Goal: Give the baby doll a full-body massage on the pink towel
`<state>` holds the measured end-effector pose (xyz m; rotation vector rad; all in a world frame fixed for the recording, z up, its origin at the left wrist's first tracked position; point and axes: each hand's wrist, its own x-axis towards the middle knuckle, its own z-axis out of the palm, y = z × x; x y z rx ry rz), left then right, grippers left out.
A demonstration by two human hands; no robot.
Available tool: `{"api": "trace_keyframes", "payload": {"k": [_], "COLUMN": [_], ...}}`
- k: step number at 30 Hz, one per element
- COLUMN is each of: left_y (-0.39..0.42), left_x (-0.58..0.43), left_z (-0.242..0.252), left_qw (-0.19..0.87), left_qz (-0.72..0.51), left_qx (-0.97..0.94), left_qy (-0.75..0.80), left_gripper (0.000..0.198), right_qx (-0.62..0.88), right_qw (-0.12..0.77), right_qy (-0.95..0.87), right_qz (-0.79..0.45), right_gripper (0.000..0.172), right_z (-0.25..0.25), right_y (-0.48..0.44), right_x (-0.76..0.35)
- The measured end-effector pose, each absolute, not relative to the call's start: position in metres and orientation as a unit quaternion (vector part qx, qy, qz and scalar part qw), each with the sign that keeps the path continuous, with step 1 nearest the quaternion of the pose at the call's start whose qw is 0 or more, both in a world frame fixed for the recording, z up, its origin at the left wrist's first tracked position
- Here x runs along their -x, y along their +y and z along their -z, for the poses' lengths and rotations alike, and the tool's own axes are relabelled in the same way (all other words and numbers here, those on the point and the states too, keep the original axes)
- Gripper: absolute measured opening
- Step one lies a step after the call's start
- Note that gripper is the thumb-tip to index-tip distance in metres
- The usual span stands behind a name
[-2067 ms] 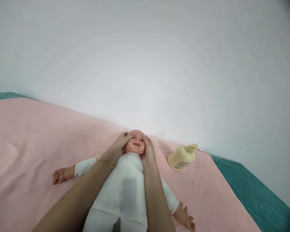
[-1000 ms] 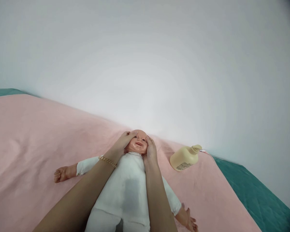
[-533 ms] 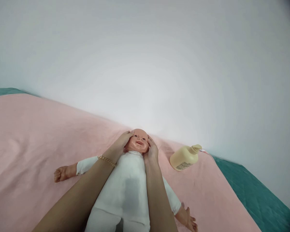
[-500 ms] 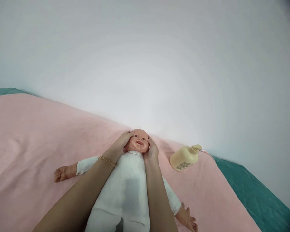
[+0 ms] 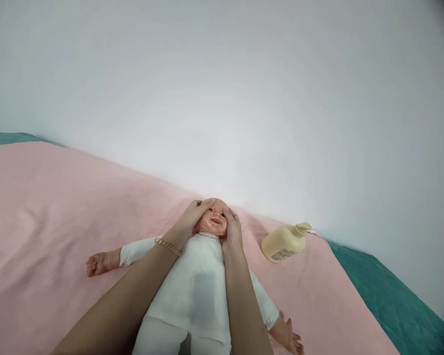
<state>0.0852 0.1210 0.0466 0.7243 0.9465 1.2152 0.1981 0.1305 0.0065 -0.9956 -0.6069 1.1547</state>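
Observation:
A baby doll with a white cloth body lies on its back, arms spread to both sides. My left hand cups one side of the doll's head, its thumb lying across the forehead above the eye. On the other side my right hand holds the head, thumb near the brow by the other eye. The outer fingers of both hands are partly hidden behind the head. A gold bead bracelet circles my left wrist.
To the right of the doll a yellow pump bottle rests tilted on the pink sheet. Green quilted bedding shows beyond the sheet on the right and at the far left. A pale wall rises behind the head.
Both thumbs have moved inward from the sides of the doll's head onto its forehead and brow. The whole view has shifted slightly; the bottle stays in place.

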Motion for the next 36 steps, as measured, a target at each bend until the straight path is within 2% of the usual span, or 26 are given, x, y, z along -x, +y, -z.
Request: {"api": "trace_keyframes", "payload": {"k": [5,10,17,30,36], "left_y": [0.118,0.120,0.123,0.131,0.134], "left_x": [-0.084,-0.083,-0.084,-0.084,-0.082], "left_z": [-0.056,-0.054,-0.046,-0.034,-0.036], "left_qw": [0.627,0.628,0.637,0.687,0.732], "left_qz": [-0.502,-0.488,-0.502,-0.563,-0.536], "left_qx": [-0.351,-0.340,-0.339,-0.303,-0.252], "left_qy": [0.483,0.502,0.476,0.346,0.336], "left_gripper": [0.035,0.036,0.041,0.021,0.018], "right_qx": [0.447,0.478,0.483,0.444,0.404], "right_qw": [0.679,0.672,0.664,0.705,0.702], "right_qy": [-0.260,-0.237,-0.247,-0.191,-0.181], "right_qz": [-0.521,-0.514,-0.515,-0.518,-0.558], "right_gripper": [0.046,0.046,0.042,0.027,0.031], "right_z": [-0.015,-0.019,-0.018,-0.014,0.000], "right_y": [0.126,0.124,0.128,0.132,0.139], "right_x": [-0.201,-0.199,-0.200,-0.200,-0.210]}}
